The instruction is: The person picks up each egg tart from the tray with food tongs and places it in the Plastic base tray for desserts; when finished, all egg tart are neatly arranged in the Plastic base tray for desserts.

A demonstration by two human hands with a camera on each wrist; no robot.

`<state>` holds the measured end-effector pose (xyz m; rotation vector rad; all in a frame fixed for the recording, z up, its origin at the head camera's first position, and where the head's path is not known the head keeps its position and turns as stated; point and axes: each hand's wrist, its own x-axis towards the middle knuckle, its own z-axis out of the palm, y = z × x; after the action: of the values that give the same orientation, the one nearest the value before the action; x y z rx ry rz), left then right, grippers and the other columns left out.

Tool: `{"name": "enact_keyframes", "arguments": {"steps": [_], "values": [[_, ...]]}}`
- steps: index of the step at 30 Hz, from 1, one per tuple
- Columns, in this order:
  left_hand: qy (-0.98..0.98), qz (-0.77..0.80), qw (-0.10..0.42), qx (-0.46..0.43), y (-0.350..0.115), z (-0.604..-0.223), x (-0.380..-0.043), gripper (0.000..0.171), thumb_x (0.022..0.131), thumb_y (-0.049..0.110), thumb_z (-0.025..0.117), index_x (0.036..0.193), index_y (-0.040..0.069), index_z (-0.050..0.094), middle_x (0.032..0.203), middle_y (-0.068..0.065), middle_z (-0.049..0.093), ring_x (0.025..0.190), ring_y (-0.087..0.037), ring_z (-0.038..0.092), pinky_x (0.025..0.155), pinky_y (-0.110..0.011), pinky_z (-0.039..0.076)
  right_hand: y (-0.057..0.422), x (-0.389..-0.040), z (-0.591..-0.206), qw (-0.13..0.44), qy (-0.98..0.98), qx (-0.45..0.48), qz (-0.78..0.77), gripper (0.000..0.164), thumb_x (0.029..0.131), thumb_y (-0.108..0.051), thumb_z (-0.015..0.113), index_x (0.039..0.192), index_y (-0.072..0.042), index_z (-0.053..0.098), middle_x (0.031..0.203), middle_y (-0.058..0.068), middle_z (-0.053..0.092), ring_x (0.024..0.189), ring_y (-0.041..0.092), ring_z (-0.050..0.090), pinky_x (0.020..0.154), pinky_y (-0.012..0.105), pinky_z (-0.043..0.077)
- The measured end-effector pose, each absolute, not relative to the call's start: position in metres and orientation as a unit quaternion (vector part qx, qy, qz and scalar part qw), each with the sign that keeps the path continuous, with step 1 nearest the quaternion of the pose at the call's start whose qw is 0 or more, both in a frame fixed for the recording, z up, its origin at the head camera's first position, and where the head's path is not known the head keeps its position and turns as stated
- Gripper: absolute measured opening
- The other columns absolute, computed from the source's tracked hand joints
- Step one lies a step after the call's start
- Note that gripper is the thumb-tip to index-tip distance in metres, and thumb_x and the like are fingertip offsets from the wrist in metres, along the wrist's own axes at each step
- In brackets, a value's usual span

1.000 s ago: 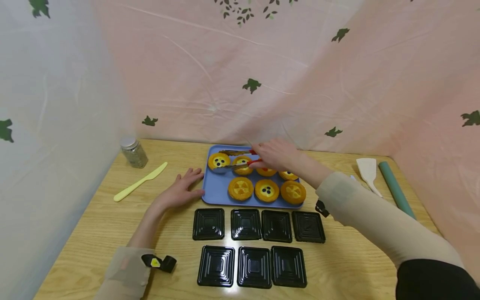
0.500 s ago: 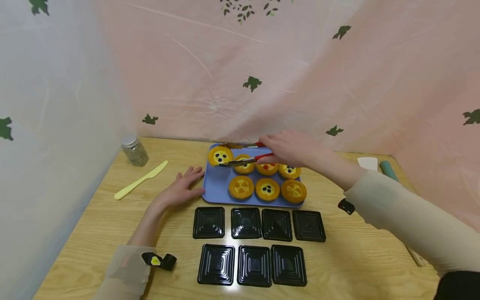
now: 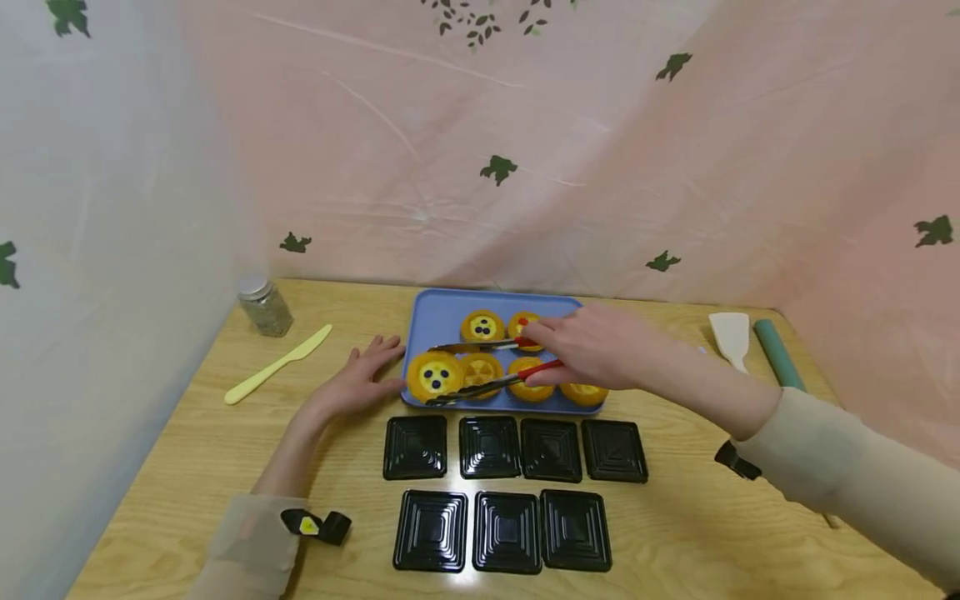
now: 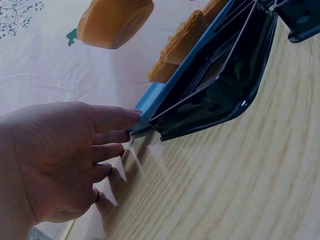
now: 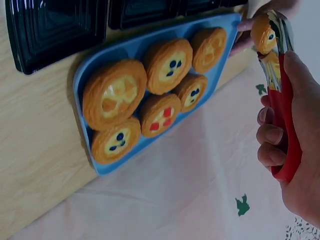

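My right hand (image 3: pixel 600 346) grips red-handled tongs (image 5: pixel 287 115), whose metal arms clasp a tart with blueberries (image 3: pixel 435 377). In the left wrist view this held tart (image 4: pixel 115 22) hangs in the air above the tray's edge. The blue tray (image 3: pixel 441 321) carries several more tarts in two rows, some with dark berries, one with red pieces (image 5: pixel 160 116), others with orange-yellow pieces; my right hand hides part of them. My left hand (image 3: pixel 363 375) lies at the tray's left side, fingers loosely extended and fingertips touching its edge.
Several black square plastic trays (image 3: pixel 416 447) stand in two rows in front of the blue tray. A yellow knife (image 3: pixel 279 365) and a lidded jar (image 3: pixel 266 308) lie and stand at left. At right are a white spatula (image 3: pixel 731 336) and a green roller-like stick (image 3: pixel 780 354).
The tongs have lifted the blueberry tart from the tray's back left corner and carried it toward the tray's front left. My left hand has stayed in place.
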<state>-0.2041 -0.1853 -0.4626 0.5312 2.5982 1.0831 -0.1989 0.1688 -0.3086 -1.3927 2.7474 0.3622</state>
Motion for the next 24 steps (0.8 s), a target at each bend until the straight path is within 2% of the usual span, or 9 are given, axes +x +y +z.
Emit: {"name": "enact_keyframes", "arguments": {"steps": [4, 7, 13, 19, 24], "values": [[0.897, 0.377, 0.139, 0.185, -0.185, -0.463, -0.202, 0.064, 0.103, 0.022, 0.059, 0.157, -0.005, 0.035, 0.169, -0.028, 0.021, 0.159, -0.050, 0.002, 0.126, -0.071, -0.008, 0.166, -0.187, -0.318, 0.009, 0.875, -0.470, 0.115, 0.059, 0.097, -0.067, 0.055, 0.124, -0.015, 0.064, 0.086, -0.006, 0.068, 0.047, 0.008, 0.043, 0.043, 0.021, 0.035], [0.896, 0.379, 0.140, 0.183, -0.184, -0.463, -0.202, 0.064, 0.103, 0.022, 0.059, 0.156, -0.004, 0.036, 0.169, -0.028, 0.021, 0.159, -0.050, 0.001, 0.126, -0.070, -0.008, 0.163, -0.181, -0.324, 0.000, 0.868, -0.486, 0.102, 0.060, 0.096, -0.067, 0.055, 0.125, -0.015, 0.064, 0.086, -0.007, 0.068, 0.044, 0.007, 0.037, 0.040, 0.020, 0.028], [0.896, 0.378, 0.136, 0.189, -0.184, -0.463, -0.202, 0.066, 0.103, 0.025, 0.060, 0.156, -0.005, 0.037, 0.168, -0.029, 0.021, 0.158, -0.052, 0.003, 0.125, -0.072, -0.007, 0.159, -0.177, -0.333, -0.018, 0.855, -0.509, 0.100, 0.052, 0.097, -0.064, 0.057, 0.119, -0.017, 0.062, 0.084, -0.007, 0.066, 0.047, 0.005, 0.039, 0.041, 0.018, 0.027], [0.897, 0.378, 0.131, 0.189, -0.187, -0.463, -0.202, 0.066, 0.103, 0.024, 0.061, 0.157, -0.004, 0.035, 0.168, -0.028, 0.021, 0.158, -0.051, 0.002, 0.125, -0.072, -0.008, 0.148, -0.176, -0.338, -0.008, 0.843, -0.524, 0.121, 0.053, 0.099, -0.066, 0.051, 0.117, -0.018, 0.063, 0.084, -0.008, 0.066, 0.050, 0.005, 0.041, 0.043, 0.019, 0.027], [0.898, 0.374, 0.133, 0.190, -0.187, -0.464, -0.204, 0.066, 0.102, 0.023, 0.062, 0.157, -0.004, 0.036, 0.169, -0.027, 0.021, 0.159, -0.050, 0.002, 0.125, -0.071, -0.009, 0.141, -0.174, -0.342, -0.015, 0.835, -0.534, 0.134, 0.052, 0.099, -0.066, 0.052, 0.114, -0.017, 0.063, 0.082, -0.008, 0.066, 0.052, 0.004, 0.041, 0.043, 0.018, 0.024]]}}
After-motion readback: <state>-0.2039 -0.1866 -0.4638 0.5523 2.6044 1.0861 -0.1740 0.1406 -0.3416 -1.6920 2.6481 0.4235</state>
